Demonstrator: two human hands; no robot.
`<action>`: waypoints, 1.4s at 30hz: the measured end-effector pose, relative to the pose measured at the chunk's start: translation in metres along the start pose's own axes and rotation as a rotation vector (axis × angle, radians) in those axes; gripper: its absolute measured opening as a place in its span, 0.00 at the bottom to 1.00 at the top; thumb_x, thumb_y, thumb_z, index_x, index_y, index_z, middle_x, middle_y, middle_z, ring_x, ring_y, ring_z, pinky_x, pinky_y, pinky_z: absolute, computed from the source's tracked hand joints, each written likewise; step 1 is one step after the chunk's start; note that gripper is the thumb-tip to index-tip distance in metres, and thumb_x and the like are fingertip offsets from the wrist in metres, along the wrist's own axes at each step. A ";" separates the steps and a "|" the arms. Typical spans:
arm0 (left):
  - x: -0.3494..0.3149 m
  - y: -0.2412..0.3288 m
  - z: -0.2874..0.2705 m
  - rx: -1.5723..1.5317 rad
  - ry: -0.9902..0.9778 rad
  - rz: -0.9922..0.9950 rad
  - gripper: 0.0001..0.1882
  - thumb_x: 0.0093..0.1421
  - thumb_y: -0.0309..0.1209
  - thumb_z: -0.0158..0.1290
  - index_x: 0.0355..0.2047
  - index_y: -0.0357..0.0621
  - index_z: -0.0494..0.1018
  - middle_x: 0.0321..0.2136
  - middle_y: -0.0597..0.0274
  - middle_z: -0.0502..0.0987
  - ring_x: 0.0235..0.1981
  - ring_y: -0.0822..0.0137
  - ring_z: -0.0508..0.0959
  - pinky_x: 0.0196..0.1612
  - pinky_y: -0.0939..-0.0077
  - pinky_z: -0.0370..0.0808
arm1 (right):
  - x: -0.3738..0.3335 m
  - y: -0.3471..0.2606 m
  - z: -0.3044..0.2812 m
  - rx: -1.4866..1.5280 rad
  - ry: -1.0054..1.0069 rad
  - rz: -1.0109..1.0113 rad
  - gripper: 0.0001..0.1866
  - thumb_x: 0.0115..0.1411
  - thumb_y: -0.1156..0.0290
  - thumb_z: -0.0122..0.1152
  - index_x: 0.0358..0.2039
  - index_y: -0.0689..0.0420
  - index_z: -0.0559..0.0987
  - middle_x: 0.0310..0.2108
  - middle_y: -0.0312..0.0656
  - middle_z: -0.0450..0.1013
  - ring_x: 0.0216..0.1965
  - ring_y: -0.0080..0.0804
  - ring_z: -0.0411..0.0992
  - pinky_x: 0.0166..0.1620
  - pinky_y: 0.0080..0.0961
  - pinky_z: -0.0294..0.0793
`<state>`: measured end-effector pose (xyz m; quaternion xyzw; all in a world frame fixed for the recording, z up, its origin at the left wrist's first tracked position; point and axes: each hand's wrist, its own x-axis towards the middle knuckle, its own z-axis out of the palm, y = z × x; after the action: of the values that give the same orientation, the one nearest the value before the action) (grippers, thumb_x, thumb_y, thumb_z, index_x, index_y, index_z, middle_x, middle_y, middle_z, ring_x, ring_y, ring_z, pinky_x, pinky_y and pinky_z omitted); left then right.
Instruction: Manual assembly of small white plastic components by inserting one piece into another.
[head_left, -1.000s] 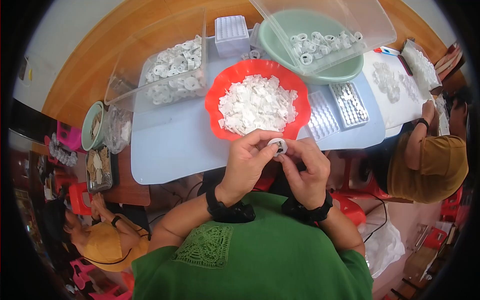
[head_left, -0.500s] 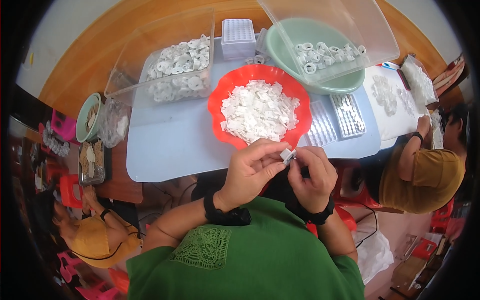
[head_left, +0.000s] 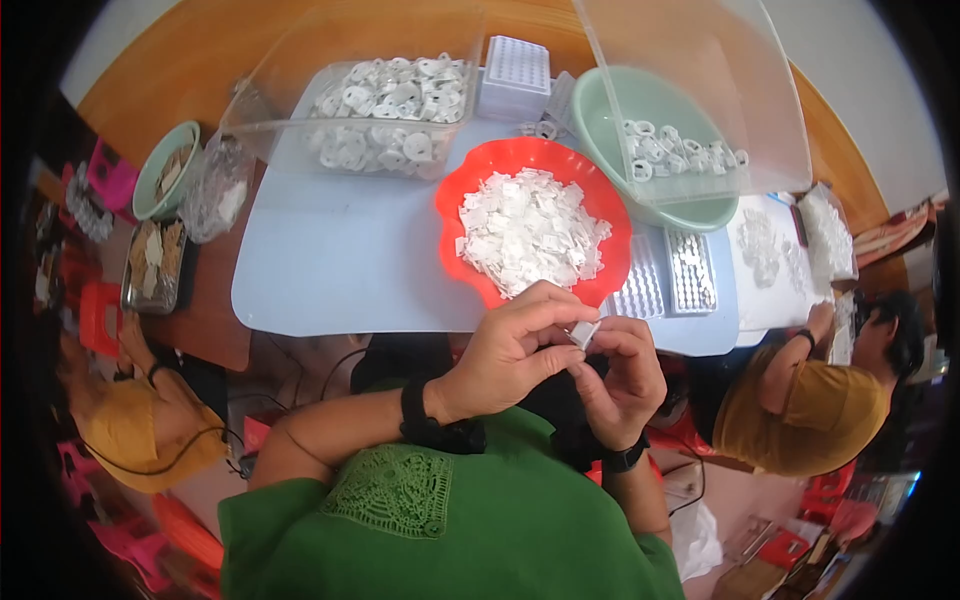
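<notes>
Just in front of the red scalloped bowl (head_left: pixel 452 215), my two hands meet over a small white square plastic part (head_left: pixel 583 334). My left hand (head_left: pixel 500 355) pinches it between thumb and fingers. From the other side, the closed fingers of my right hand (head_left: pixel 625 385) press at it; whether they hold a second tiny piece is hidden. A heap of flat white plastic pieces (head_left: pixel 535 235) fills the bowl. Right of it lie a clear dimpled tray (head_left: pixel 640 285) and a tray of shiny round metal pieces (head_left: pixel 692 275).
A clear bin (head_left: pixel 255 125) with white ring-shaped parts stands at the far left of the blue tabletop (head_left: pixel 300 260). A green basin (head_left: pixel 590 120), partly under a tilted clear bin (head_left: pixel 700 60), and stacked white trays (head_left: pixel 515 80) stand behind. Co-workers (head_left: pixel 810 420) sit on both sides.
The whole view has turned slightly, shifting the bowl a little right. My hands stay together, and the white part between my fingers now sits at a different angle.
</notes>
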<state>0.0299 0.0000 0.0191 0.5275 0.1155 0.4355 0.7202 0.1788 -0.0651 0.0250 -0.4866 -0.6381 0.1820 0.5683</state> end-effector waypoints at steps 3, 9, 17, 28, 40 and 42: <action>-0.001 0.001 0.002 0.129 0.015 0.000 0.20 0.57 0.13 0.51 0.51 0.33 0.70 0.45 0.60 0.66 0.44 0.71 0.72 0.46 0.78 0.73 | -0.009 0.004 0.004 0.178 0.055 0.107 0.15 0.48 0.86 0.64 0.38 0.65 0.73 0.40 0.46 0.69 0.38 0.29 0.70 0.41 0.22 0.70; -0.004 0.002 0.001 0.310 0.047 0.066 0.19 0.55 0.16 0.55 0.49 0.36 0.72 0.41 0.61 0.69 0.41 0.72 0.72 0.43 0.80 0.72 | -0.015 0.007 0.011 0.262 0.100 0.209 0.13 0.51 0.84 0.64 0.37 0.65 0.73 0.42 0.45 0.68 0.40 0.27 0.69 0.44 0.21 0.69; -0.006 0.003 -0.002 0.381 0.059 0.093 0.19 0.56 0.15 0.53 0.49 0.37 0.72 0.42 0.61 0.69 0.41 0.71 0.72 0.45 0.79 0.71 | -0.014 0.010 0.015 0.280 0.076 0.201 0.13 0.50 0.86 0.61 0.38 0.65 0.73 0.42 0.45 0.68 0.42 0.29 0.69 0.46 0.24 0.69; -0.002 -0.002 -0.006 -0.108 0.031 0.002 0.19 0.59 0.15 0.49 0.52 0.33 0.69 0.45 0.60 0.68 0.45 0.71 0.71 0.48 0.77 0.71 | -0.002 -0.007 0.009 0.172 0.081 0.182 0.15 0.48 0.88 0.64 0.37 0.65 0.73 0.41 0.46 0.68 0.36 0.26 0.71 0.40 0.20 0.73; -0.004 -0.003 -0.004 0.006 0.048 0.016 0.18 0.60 0.16 0.50 0.51 0.32 0.70 0.44 0.60 0.69 0.44 0.72 0.71 0.46 0.79 0.72 | 0.000 -0.002 0.006 -0.152 0.029 0.004 0.15 0.44 0.84 0.66 0.33 0.62 0.73 0.35 0.47 0.72 0.34 0.36 0.72 0.36 0.26 0.70; -0.002 -0.003 -0.004 0.031 0.048 0.017 0.18 0.59 0.15 0.49 0.51 0.32 0.70 0.44 0.60 0.69 0.44 0.72 0.71 0.46 0.80 0.72 | 0.002 -0.003 0.006 -0.130 0.039 0.026 0.14 0.45 0.84 0.66 0.33 0.62 0.74 0.35 0.47 0.72 0.34 0.36 0.72 0.37 0.26 0.70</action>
<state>0.0275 0.0005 0.0146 0.5291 0.1351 0.4525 0.7050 0.1723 -0.0632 0.0264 -0.5341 -0.6311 0.1377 0.5455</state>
